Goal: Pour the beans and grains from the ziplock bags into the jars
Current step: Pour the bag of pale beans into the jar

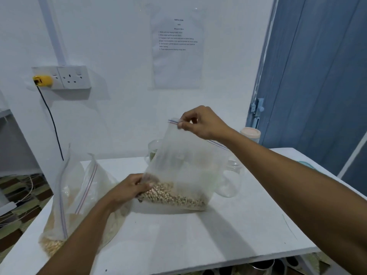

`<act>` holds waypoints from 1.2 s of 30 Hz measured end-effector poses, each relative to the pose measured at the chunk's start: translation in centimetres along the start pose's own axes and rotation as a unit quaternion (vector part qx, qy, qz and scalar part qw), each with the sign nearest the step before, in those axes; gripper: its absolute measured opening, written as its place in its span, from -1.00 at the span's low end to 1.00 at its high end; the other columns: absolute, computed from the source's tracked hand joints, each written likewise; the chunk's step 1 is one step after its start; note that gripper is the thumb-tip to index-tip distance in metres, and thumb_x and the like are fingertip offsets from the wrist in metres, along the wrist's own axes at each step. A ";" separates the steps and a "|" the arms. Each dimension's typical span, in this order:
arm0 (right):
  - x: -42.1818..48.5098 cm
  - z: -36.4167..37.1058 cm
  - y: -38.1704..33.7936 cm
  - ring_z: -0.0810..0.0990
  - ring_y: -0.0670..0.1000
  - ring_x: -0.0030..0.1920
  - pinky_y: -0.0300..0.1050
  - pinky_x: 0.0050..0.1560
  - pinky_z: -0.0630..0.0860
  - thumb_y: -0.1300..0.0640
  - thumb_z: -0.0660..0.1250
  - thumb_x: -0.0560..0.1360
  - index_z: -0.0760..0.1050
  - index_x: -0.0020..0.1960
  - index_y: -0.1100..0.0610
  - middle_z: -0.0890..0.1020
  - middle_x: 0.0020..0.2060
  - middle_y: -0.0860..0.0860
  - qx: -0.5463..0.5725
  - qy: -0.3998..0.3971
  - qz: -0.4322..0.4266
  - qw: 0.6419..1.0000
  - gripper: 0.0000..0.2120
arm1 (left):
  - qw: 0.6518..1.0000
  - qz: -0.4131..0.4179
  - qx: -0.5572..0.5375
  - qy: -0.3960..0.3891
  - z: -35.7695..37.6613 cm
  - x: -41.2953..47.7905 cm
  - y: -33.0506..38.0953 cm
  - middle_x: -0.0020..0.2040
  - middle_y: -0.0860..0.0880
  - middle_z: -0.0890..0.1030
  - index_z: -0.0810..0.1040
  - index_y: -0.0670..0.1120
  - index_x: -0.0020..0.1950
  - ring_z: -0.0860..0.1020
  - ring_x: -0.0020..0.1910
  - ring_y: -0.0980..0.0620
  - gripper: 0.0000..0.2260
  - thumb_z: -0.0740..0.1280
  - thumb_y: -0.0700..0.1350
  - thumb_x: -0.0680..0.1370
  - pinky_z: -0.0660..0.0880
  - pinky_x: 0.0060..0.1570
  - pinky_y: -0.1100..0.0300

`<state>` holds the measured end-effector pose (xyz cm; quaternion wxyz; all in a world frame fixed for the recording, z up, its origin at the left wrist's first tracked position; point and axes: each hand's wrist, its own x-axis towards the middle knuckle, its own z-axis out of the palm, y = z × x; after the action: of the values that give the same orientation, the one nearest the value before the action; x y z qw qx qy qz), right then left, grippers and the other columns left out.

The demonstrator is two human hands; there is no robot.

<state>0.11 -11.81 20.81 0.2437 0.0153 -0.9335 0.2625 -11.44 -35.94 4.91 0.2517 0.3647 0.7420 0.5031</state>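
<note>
Above the table (178, 235), right hand (202, 122) pinching bag (184, 165) top, left hand (129, 189) gripping its lower corner

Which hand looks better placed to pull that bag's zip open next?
Probably the right hand: it pinches the zip strip at the top of the bean bag. The left hand grips the bag's lower corner, far from the seal.
</note>
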 end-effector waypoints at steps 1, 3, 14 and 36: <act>0.0 -0.5 -0.1 0.41 -0.19 -0.39 -0.36 -0.31 0.33 0.09 0.41 0.53 0.65 -0.20 -0.01 0.59 -0.38 -0.14 0.009 0.002 0.000 1.000 -0.86 | 1.000 0.007 -0.001 0.006 -0.3 0.1 0.5 -0.03 -0.21 0.64 0.70 -0.05 0.07 0.55 -0.11 -0.08 -0.87 0.40 -0.08 0.57 0.50 -0.21 0.14; 0.0 -1.5 -0.1 0.43 -0.20 -0.36 -0.35 -0.28 0.35 0.11 0.42 0.53 0.67 -0.18 0.06 0.62 -0.35 -0.10 0.022 0.010 0.006 1.000 -0.88 | 1.000 0.019 -0.011 0.022 -0.9 0.4 1.4 -0.01 -0.27 0.64 0.70 -0.06 0.03 0.56 -0.10 -0.11 -0.81 0.46 0.00 0.49 0.48 -0.16 0.05; 0.2 -5.1 1.4 0.65 0.10 -0.03 0.06 0.16 0.53 0.13 0.41 0.54 0.70 -0.11 0.13 0.71 -0.20 0.09 0.079 0.055 0.054 0.994 -0.88 | 0.995 0.064 0.035 0.064 -3.2 2.5 6.2 -0.33 -0.06 0.54 0.63 -0.16 -0.12 0.45 -0.39 0.05 -0.86 0.32 -0.29 0.58 0.31 -0.51 0.26; 0.1 -6.8 3.6 0.58 -0.17 -0.22 -0.23 -0.07 0.49 0.12 0.39 0.54 0.70 -0.17 0.08 0.70 -0.27 -0.01 0.132 0.130 0.111 0.976 -0.85 | 0.970 0.134 -0.076 0.186 -4.7 5.8 9.2 -0.25 -0.15 0.63 0.68 -0.18 -0.25 0.48 -0.36 0.04 -0.82 0.37 -0.29 0.54 0.40 -0.43 0.33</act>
<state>2.48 -5.36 24.15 0.3276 -0.0908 -0.8469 0.4089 -15.78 -31.91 15.21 0.0667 0.3410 0.6796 0.6460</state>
